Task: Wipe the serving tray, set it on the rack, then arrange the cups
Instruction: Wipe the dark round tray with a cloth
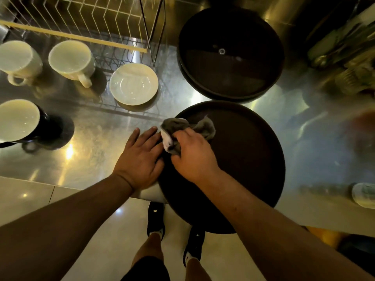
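Observation:
A round dark brown serving tray [249,159] lies on the steel counter and hangs over its front edge. My right hand [193,157] presses a grey cloth [182,130] onto the tray's left part. My left hand [140,157] lies flat with fingers apart at the tray's left rim. Two white cups [19,59] [71,59] stand at the back left, and a black cup with a white inside [22,121] stands in front of them. A white saucer [134,84] lies beside them. A wire rack [85,19] stands behind the cups.
Two more dark round trays [231,53] are stacked at the back, behind the one under my hands. Blurred clutter [349,63] fills the far right, and a white item [364,194] sits at the right edge. Below the counter edge are pale floor tiles and my shoes.

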